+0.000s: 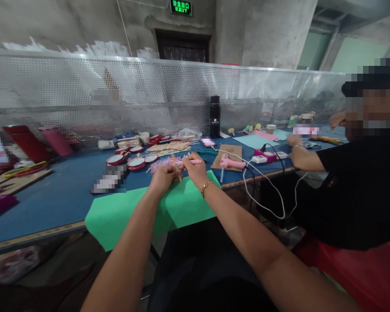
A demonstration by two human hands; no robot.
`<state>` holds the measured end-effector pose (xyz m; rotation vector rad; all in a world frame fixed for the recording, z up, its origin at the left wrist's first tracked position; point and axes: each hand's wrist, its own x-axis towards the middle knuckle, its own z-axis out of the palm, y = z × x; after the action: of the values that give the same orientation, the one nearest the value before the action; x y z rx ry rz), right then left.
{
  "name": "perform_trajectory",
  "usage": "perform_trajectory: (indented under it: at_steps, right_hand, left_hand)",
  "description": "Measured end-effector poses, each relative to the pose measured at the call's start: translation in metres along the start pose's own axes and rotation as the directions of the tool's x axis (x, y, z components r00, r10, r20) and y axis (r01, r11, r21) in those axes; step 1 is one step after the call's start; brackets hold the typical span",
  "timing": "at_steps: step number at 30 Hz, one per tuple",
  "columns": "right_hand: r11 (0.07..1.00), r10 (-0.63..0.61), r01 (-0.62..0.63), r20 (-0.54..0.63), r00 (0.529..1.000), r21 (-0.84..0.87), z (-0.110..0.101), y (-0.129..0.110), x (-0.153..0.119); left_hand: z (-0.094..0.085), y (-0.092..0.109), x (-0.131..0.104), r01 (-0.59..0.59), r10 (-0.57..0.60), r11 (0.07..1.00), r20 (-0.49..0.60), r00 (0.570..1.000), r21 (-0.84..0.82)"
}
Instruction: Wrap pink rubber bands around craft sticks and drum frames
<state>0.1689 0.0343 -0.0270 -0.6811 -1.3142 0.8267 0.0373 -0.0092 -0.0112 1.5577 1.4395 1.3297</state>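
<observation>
My left hand (162, 178) pinches a light wooden craft stick (180, 176) over the table's front edge. Closed around a pink pen (195, 161), my right hand (197, 171) is right beside it, the pen's front end close to the stick. Both hands are above a bright green sheet (188, 206) that drapes over the edge. Just behind them lies a heap of thin pink and white pieces (160, 164). Small red-rimmed drums (136, 163) sit to the left, and a pile of flat wooden sticks (170, 148) lies farther back.
A pink glue gun (231, 163) rests on cardboard (216, 161), near a purple and white power strip (265, 155) with trailing cables. Behind stands a black bottle (215, 117) before a perforated metal screen (182, 86). A co-worker in black (354, 186) sits at right. A dark-edged phone (108, 179) lies left.
</observation>
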Motion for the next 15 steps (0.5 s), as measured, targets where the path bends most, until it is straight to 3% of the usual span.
perform_trajectory:
  at_steps: [5, 9, 15]
  right_hand:
    - [0.999, 0.031, -0.03, -0.077, 0.997, 0.017, 0.0007, 0.0002, 0.0004]
    - [0.999, 0.016, -0.016, 0.018, 1.0, 0.04, 0.0004, -0.0029, -0.0002]
    - [1.0, 0.008, -0.008, -0.045, 0.999, -0.002, -0.0014, -0.0041, -0.0007]
  left_hand:
    - [-0.0004, -0.0051, 0.0031, -0.006, 0.006, 1.0, 0.013, 1.0, 0.014]
    - [-0.0004, -0.0058, 0.0035, 0.009, -0.009, 1.0, -0.003, 1.0, -0.013]
    - [-0.0001, -0.0017, 0.0008, 0.001, -0.001, 1.0, 0.005, 1.0, -0.002]
